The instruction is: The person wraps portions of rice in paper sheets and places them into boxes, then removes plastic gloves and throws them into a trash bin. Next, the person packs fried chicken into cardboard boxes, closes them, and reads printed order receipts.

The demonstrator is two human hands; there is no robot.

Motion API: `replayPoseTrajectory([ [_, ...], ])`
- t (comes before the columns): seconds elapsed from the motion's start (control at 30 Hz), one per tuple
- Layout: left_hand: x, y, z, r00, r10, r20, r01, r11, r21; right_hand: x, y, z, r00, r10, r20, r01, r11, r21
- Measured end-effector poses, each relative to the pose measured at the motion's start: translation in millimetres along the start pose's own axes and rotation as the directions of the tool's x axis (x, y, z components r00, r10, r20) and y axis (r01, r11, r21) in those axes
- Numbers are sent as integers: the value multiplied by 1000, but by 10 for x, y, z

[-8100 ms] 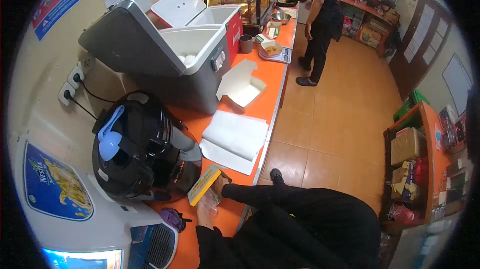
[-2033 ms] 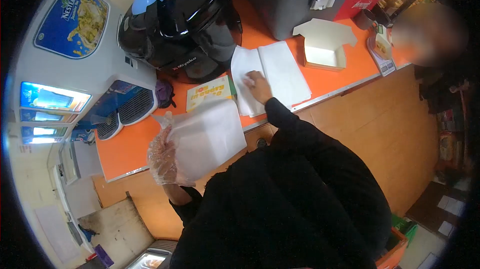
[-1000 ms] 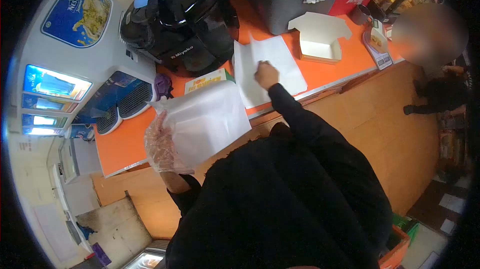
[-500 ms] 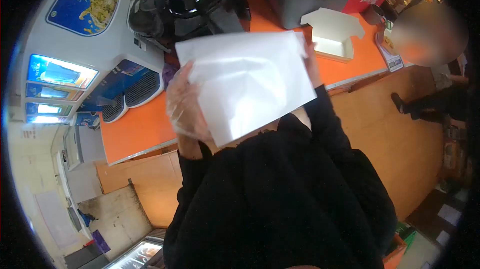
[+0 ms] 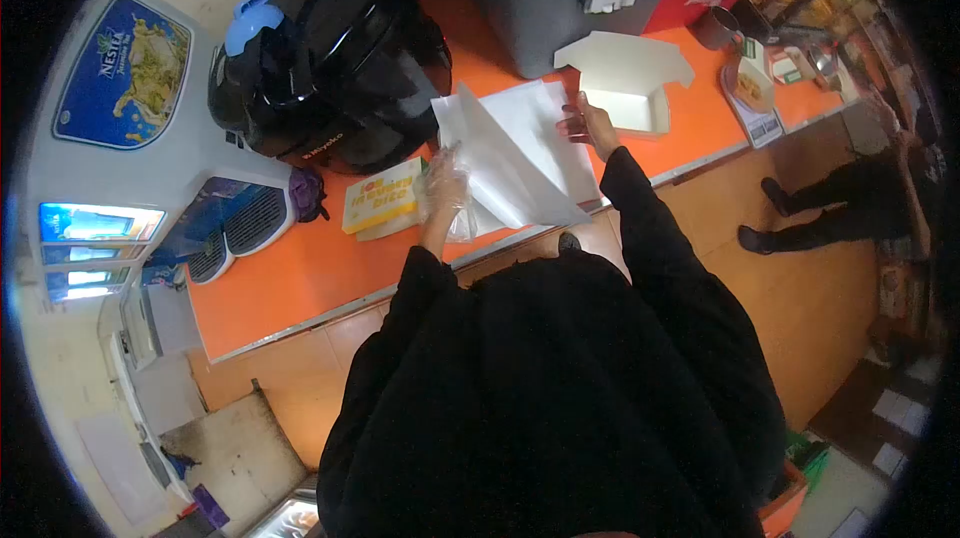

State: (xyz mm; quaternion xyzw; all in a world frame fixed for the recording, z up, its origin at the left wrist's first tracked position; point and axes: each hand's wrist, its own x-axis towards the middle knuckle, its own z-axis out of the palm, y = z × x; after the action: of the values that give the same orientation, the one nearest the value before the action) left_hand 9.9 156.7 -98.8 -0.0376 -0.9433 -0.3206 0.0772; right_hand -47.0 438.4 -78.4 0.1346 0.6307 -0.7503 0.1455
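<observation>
Orange counter: this orange counter point(image 5: 280, 278) runs across the whole spot, and pretty much everything below sits on it.
Drink dispenser: the big grey drink dispenser point(image 5: 195, 143) is over at the left end.
Grey cool box: that grey cool box point(image 5: 545, 13) is at the back, latch facing the person.
Black cooker: the black cooker point(image 5: 340, 58) sits between the dispenser and the cool box, blue scoop on top.
Paper stack: a paper stack point(image 5: 545, 123) lies flat in front of the cooker and cool box.
White sheet: one white sheet point(image 5: 505, 163) is tilted up over the stack, its surface a bit creased. I'd bet it's super light and floppy, kinda slick, easy to wrinkle or tear if yanked. Best hold imo: opposite edges or corners, light pinch, not the middle.
Open carton: the open carton point(image 5: 620, 58) is just right of the paper, flap up.
Yellow box: the printed yellow box point(image 5: 385, 196) lies just left of the paper. Looks like thin card, so stiffer than the sheet but probably crushable.
Left hand: the left hand point(image 5: 443, 188), in a clear plastic glove, is at the sheet's left edge. Can't tell if it's actually pinching.
Right hand: the right hand point(image 5: 597, 128) has its fingers spread apart, nothing gripped, by the stack's right edge. Contact unclear.
</observation>
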Motion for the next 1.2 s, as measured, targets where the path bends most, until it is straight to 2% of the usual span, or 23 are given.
replayPoseTrajectory([
  [0.07,43,-39,143,998,33,-47,-26,990,142,86,-92,38,998,41,54,-39,999,-23],
  [0.13,101,112,103,983,-102,153,78,985,157,199,-149,101,989,31,147,2,975,-222],
  [0.17,114,120,141,982,-120,145,96,983,158,251,-169,141,986,41,162,-2,973,-230],
  [0.27,122,43,276,994,-103,41,90,966,242,542,-50,177,953,-174,247,260,887,-382],
  [0.37,119,22,279,998,-65,-23,68,967,244,1089,218,106,972,-178,156,209,955,-212],
  [0.43,137,110,188,991,-114,67,97,971,220,1048,32,196,961,-160,227,145,986,80],
  [0.5,141,147,152,985,-158,72,141,970,197,871,-253,249,999,-28,-19,27,997,-74],
  [0.53,137,154,144,977,-194,83,177,969,173,976,-210,232,983,-176,-56,158,959,-234],
  [0.63,80,2,262,993,-116,-17,117,976,185,896,-300,168,973,-209,102,228,940,-253],
  [0.7,9,-72,344,984,65,-168,-14,958,287,1161,-33,111,940,-339,44,309,786,-535],
  [0.73,17,139,130,989,-144,18,134,956,260,1080,-119,121,927,-372,55,290,616,-733],
  [0.77,-5,423,-6,991,67,-118,-5,885,465,985,-103,198,906,-421,48,277,504,-818],
  [0.8,23,370,108,957,138,-255,4,873,488,896,-95,274,882,-469,42,245,383,-890],
  [0.87,81,632,295,944,16,-328,144,878,456,797,-41,399,832,-553,41,204,237,-950],
  [0.9,218,831,-111,947,204,-248,-145,961,236,735,7,435,808,-584,74,300,301,-905],
  [0.93,237,947,-141,993,77,-91,-53,969,243,718,65,501,784,-605,137,451,404,-796],
  [0.97,294,1450,-342,973,-225,52,222,973,67,693,120,544,759,-620,198,585,516,-626],
  [1.0,318,939,61,998,37,-53,-39,999,-36,707,200,597,738,-622,262,661,589,-465],
  [1.03,441,962,177,995,85,-49,-87,995,-45,448,-37,622,810,-547,212,584,724,-366],
  [1.07,500,1031,250,998,-58,35,65,968,-243,354,-98,627,903,-400,154,429,842,-326],
  [1.1,478,1030,267,988,-122,93,146,933,-330,273,-156,620,949,-199,246,248,950,-189],
  [1.13,454,1025,283,971,-185,151,231,884,-406,337,-105,595,931,-237,276,271,958,-90],
  [1.2,377,1062,289,983,-162,85,178,747,-641,320,-32,599,920,-226,321,210,974,84],
])
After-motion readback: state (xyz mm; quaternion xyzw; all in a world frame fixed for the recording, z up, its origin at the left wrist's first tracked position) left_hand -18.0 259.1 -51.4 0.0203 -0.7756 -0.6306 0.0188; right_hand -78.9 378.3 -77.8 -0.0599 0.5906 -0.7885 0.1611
